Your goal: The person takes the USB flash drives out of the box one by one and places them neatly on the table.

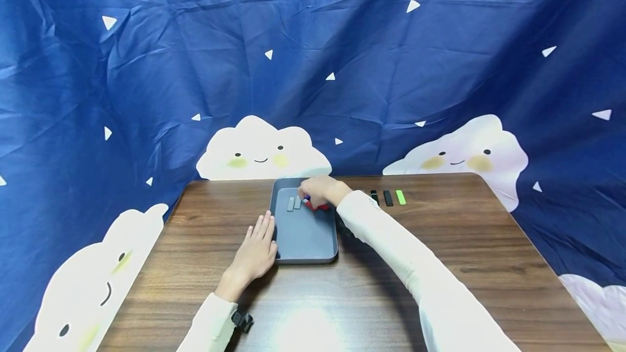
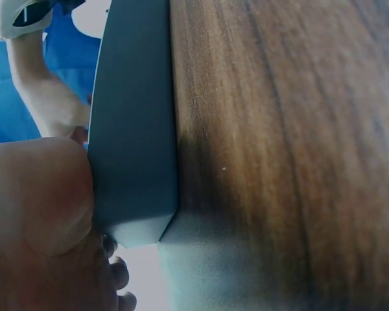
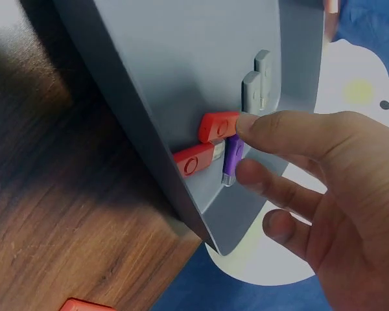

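Note:
My right hand (image 1: 320,190) reaches into the far part of a grey tray (image 1: 305,243). In the right wrist view its thumb and fingers pinch the end of a red USB stick (image 3: 217,126). Just below that lie a second red USB stick (image 3: 196,160) and a purple USB stick (image 3: 233,154), close to the fingertips. Two grey USB sticks (image 3: 251,91) lie side by side in the tray, left of the right hand in the head view. My left hand (image 1: 256,249) rests along the tray's left side with its fingers straight.
On the wooden table (image 1: 440,243), right of the tray, a row holds two black USB sticks (image 1: 388,198) and a green USB stick (image 1: 401,197). Another red piece (image 3: 85,304) shows at the right wrist view's lower edge. A blue cloth (image 1: 313,69) hangs behind the table.

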Demonstrator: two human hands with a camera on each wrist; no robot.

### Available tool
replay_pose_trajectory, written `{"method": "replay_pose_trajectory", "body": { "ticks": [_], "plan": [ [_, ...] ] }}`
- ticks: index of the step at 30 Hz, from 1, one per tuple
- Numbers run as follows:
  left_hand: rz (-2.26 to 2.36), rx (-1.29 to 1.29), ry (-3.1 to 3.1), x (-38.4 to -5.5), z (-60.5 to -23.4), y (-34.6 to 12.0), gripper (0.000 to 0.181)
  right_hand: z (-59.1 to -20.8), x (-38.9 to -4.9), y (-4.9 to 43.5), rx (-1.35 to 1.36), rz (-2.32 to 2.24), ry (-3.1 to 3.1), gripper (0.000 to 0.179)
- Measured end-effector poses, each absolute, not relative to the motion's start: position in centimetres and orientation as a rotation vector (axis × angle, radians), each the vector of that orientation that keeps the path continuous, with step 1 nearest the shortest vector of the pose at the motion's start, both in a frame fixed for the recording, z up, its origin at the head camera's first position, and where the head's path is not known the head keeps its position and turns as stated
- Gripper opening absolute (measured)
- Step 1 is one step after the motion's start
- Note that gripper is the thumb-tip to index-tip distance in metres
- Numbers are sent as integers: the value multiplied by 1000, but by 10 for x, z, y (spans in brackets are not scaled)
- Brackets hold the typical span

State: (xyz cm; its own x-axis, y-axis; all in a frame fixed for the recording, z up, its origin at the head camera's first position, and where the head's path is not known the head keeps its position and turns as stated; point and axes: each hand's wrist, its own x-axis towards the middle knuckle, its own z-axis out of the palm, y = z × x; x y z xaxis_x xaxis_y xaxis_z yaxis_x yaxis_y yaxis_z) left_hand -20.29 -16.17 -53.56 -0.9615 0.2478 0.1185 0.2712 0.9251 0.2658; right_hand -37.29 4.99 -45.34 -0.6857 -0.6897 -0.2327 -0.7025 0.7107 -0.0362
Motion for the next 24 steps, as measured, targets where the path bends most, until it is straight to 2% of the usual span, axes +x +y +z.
{"method": "replay_pose_trajectory", "body": {
  "ticks": [16, 24],
  "plan": [
    [-455, -427, -2967, -203, -537, -162, 62, -463, -372, 49, -1160, 245, 2686, 38],
    [-438, -407, -2998, -203, -536, -162, 63, -466, -371, 48, -1127, 257, 2659, 49]
  ]
}}
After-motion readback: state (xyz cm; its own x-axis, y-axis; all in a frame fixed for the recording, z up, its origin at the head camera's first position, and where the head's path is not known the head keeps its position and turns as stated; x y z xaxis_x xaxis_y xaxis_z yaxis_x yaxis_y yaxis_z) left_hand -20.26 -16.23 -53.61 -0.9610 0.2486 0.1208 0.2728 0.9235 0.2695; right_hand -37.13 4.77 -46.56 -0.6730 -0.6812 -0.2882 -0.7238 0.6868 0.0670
